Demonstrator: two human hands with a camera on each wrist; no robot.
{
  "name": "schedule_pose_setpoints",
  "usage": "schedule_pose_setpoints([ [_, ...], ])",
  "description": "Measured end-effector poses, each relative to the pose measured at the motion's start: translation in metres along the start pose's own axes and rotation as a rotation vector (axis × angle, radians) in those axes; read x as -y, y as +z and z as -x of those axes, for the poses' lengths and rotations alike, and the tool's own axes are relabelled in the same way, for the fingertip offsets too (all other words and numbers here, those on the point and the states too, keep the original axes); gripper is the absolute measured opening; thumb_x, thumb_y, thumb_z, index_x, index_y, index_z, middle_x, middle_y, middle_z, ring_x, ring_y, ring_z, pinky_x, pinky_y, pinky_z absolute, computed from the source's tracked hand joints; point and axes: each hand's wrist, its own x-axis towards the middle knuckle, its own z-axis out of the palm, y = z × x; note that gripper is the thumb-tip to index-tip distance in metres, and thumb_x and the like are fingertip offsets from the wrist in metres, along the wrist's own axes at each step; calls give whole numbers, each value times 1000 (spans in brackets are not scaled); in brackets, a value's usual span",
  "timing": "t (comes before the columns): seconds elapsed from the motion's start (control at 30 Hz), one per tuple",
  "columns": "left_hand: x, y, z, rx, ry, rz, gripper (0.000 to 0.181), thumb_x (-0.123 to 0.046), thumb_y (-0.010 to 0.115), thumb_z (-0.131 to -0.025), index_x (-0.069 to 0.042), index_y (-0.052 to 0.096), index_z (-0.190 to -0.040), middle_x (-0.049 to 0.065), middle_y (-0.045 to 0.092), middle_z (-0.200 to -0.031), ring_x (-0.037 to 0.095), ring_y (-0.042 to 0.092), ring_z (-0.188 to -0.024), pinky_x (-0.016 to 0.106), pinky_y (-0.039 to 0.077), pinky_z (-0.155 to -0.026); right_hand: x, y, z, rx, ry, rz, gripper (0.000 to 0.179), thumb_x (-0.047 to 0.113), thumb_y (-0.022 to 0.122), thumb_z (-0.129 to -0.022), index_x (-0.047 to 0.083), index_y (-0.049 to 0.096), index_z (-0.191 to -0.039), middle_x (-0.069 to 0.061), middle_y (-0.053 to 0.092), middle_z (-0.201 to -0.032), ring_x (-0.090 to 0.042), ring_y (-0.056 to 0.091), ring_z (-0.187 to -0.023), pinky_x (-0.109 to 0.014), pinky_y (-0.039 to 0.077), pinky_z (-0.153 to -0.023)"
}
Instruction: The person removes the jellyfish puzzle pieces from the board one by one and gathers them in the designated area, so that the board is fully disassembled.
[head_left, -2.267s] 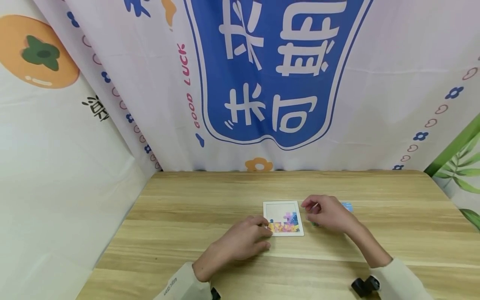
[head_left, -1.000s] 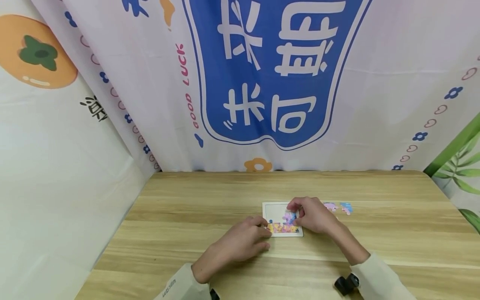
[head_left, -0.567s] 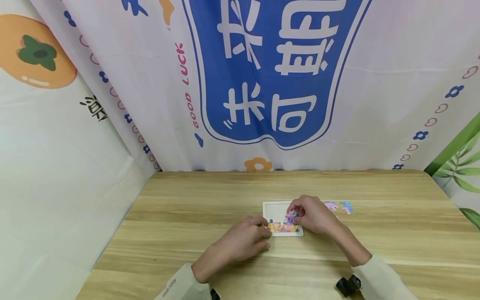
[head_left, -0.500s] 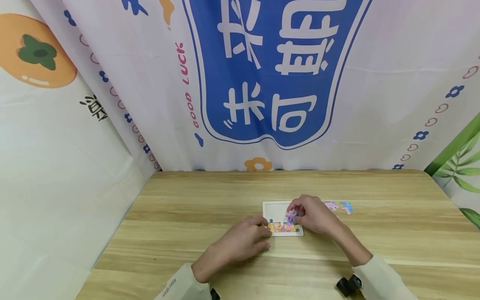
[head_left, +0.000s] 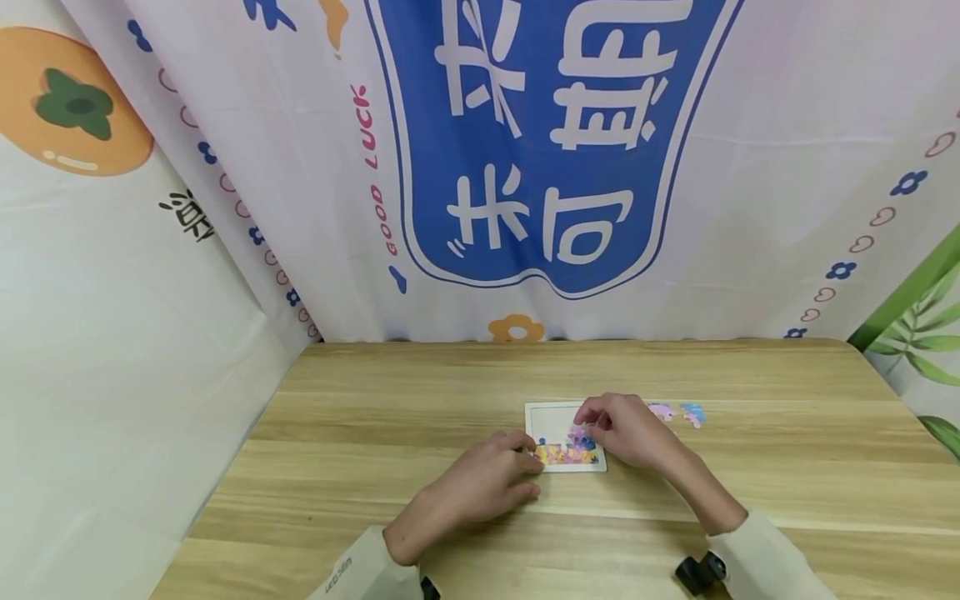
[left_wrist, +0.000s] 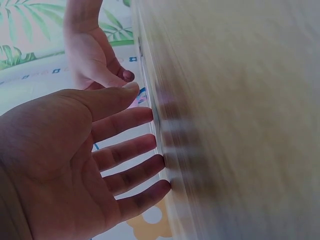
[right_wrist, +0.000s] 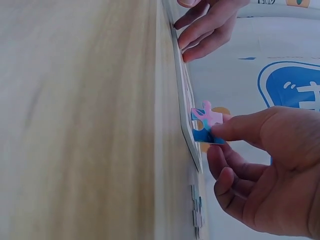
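A white puzzle frame (head_left: 552, 411) lies on the table, its lower part filled with yellow, pink and blue jigsaw pieces (head_left: 558, 454). My left hand (head_left: 487, 475) rests at its left edge with fingertips on the border; in the left wrist view those fingers (left_wrist: 132, 150) are spread and nearly straight. Over the right side of the frame my right hand (head_left: 626, 429) pinches a pink and blue jigsaw piece (right_wrist: 207, 125) between thumb and fingers. In the right wrist view that piece is tilted up, one edge right at the frame.
Several loose jigsaw pieces (head_left: 692, 415) lie on the wooden table (head_left: 420, 383) right of the frame, partly hidden by the right hand. A printed cloth (head_left: 450, 308) hangs along the table's back edge.
My right hand has moved left from the loose pieces to the frame. There it has lifted and turned the pink and blue jigsaw piece slightly. The left hand has stayed in place.
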Motion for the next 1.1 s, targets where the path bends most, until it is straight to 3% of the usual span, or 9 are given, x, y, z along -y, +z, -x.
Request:
schedule_pose_setpoints([
  [0.43,-1,0,0,-3,-1,-4,31,-31,75,-102,-18,79,-130,3,67,-142,20,64,-128,36,55,-109,-6,-8,4,4,-49,-67,16,6,66,-103,16,79,-105,3,74,-96,-13,58,-85,-27,50,-77],
  [1.1,1,2,1,-14,5,-13,31,-31,74,-103,-18,79,-130,2,66,-143,21,63,-130,36,55,-110,-40,-39,34,-1,-13,-87,15,10,67,-103,11,79,-112,0,71,-97,-12,54,-78,-25,47,-66],
])
